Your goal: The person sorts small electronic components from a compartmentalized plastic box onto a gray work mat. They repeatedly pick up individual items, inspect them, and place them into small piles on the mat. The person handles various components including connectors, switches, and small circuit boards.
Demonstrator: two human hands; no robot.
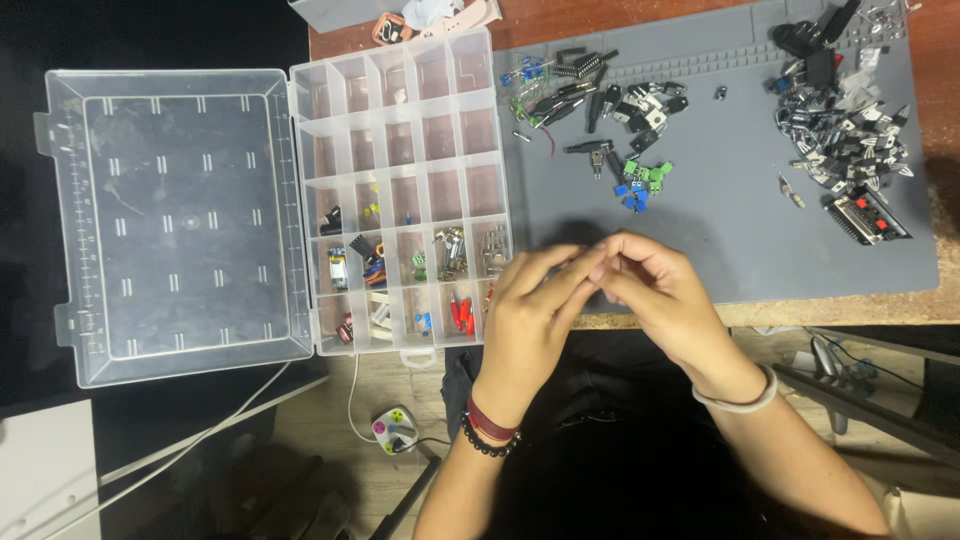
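My left hand (530, 320) and my right hand (655, 290) meet fingertip to fingertip at the near edge of a grey work mat (730, 200). Whatever sits between the fingertips is too small to see. A clear plastic compartment box (400, 190) lies just left of my left hand, its lid (175, 220) folded open flat. Small electronic parts fill the box's lower compartments. The upper ones look empty.
On the mat lie a pile of black and silver components (845, 130) at the far right, black connectors (620, 105) at the top middle, and green and blue terminal blocks (642, 180). A white cable with a small round controller (393, 428) runs below the table.
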